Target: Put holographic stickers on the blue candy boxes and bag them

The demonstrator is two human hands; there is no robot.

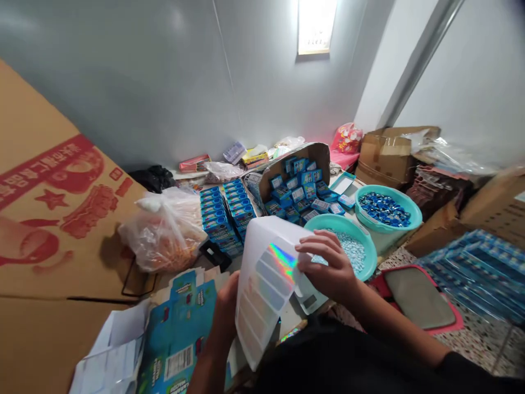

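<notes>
A thin stack of whitish, see-through sticker sheets, with silvery label strips and a rainbow sheen, stands tilted between my hands. My left hand grips the left edge of the sheets; its fingertips are mostly hidden behind them. At the upper right edge, my right hand pinches the sheets between thumb and fingers. Flattened blue printed cartons lie below my left hand. Just beyond my right hand sits a turquoise basin of small pale-blue pieces.
Stacked small blue boxes stand behind the sheets, beside an open carton full of similar boxes. A second turquoise basin holds dark-blue wrapped pieces. A large cardboard box blocks the left; a red-edged stool is at right.
</notes>
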